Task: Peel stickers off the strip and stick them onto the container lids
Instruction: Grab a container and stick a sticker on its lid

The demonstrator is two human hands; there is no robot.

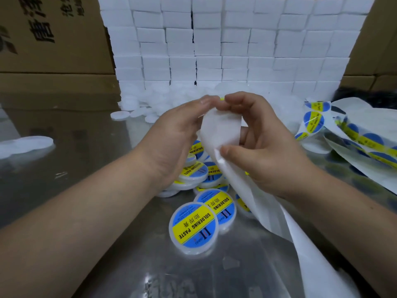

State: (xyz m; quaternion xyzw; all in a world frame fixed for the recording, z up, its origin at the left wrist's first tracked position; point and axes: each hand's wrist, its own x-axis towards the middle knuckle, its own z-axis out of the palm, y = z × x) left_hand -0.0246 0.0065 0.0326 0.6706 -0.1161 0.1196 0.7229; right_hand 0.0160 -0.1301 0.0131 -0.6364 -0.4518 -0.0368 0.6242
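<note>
While aloft, right hand [265, 147] around strip [223, 130]

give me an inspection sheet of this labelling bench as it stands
surface: reflective metal table, patches of glare.
job's things: white sticker strip held up, its tail trailing toward the near right; yellow sticker edge shows at its top; labelled soldering paste containers piled under the hands; unlabelled white lids heaped at the back.
clutter: spare sticker strips on the right; loose white lids at the left edge.
fingers: left hand pinches the strip's top; right hand grips it, thumb on its near face.
cables: nothing seen.
surroundings: wall of stacked white boxes; cardboard cartons on both sides.
</note>
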